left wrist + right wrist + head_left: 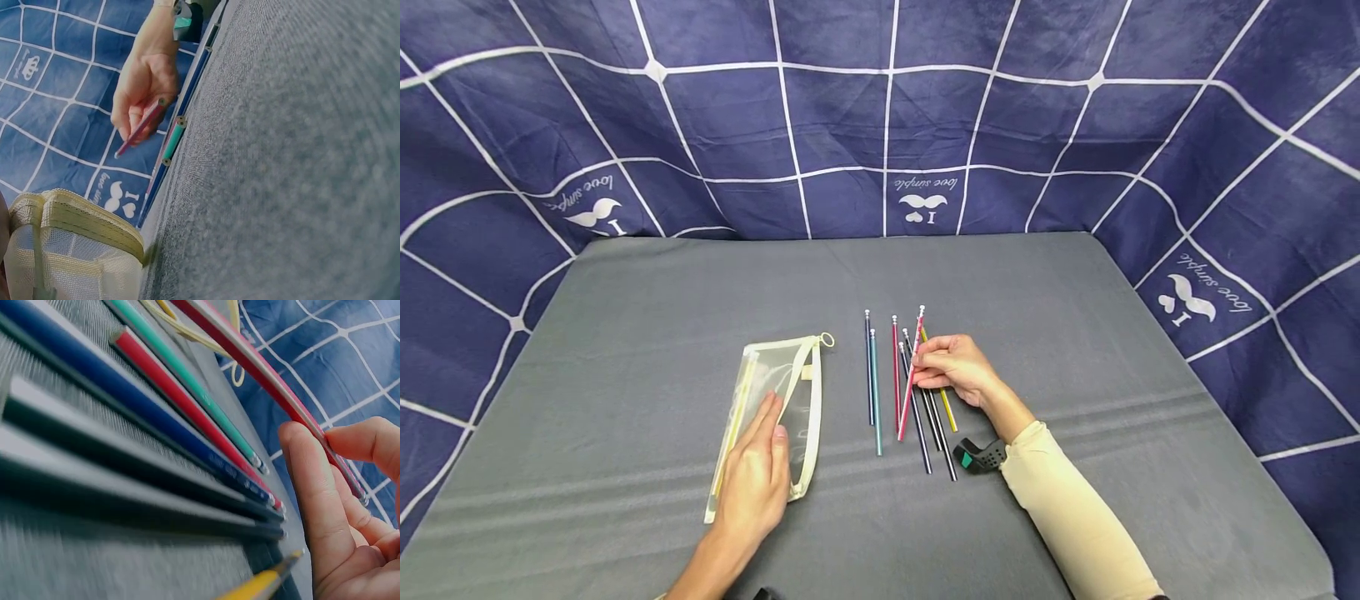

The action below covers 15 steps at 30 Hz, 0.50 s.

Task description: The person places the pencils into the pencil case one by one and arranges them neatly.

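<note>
Pinching a raised pinkish-red pencil (907, 400) between thumb and fingers of the right hand (955, 367), above loose pencils (917, 419) on the gray table (1037, 317). Resting the left hand (754, 475), fingers extended, on the translucent pouch (772, 364) at left.

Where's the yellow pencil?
In the head view, the yellow pencil lies on the gray table, just right of the black pencils and partly hidden by the right hand.

One pencil (906, 408) is pinkish-red, the pouch (813, 417) cream-edged, the curtain (842, 117) white-gridded blue.
</note>
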Each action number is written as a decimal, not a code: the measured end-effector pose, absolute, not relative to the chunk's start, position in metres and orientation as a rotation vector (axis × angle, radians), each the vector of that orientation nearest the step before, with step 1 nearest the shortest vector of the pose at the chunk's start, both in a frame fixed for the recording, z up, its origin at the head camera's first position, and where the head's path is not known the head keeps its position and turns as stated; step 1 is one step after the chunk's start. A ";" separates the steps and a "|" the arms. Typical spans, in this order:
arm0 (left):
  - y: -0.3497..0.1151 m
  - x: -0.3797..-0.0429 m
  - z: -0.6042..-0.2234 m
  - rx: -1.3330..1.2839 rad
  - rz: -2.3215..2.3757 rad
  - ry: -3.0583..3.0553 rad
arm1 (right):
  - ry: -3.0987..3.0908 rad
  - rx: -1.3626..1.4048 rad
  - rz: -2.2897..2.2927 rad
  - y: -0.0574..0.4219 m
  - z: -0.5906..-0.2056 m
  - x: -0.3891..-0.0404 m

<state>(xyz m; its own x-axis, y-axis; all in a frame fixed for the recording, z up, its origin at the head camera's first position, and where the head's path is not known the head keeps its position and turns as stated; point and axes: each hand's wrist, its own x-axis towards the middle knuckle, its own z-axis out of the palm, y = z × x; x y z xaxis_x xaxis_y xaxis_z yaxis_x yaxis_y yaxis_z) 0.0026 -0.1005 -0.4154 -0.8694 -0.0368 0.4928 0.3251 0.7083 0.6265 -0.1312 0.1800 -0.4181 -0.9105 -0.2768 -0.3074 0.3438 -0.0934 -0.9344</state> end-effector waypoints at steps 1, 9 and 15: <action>-0.100 0.003 -0.415 -0.222 -1.019 -2.436 | 1.775 0.065 -2.052 0.178 -0.418 -0.131; -0.101 0.003 -0.414 -0.220 -1.031 -2.435 | 1.729 0.038 -2.053 0.162 -0.415 -0.130; -0.101 0.003 -0.414 -0.218 -1.035 -2.431 | 1.717 0.028 -2.044 0.149 -0.413 -0.129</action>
<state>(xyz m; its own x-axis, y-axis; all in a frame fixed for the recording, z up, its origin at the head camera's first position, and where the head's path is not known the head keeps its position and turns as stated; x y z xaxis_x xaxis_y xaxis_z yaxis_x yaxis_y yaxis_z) 0.0031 -0.1006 -0.4142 -0.8694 -0.0422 0.4924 0.3256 0.7006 0.6349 -0.1288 0.1487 -0.4128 -0.8907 -0.3350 -0.3072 0.3604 -0.1087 -0.9265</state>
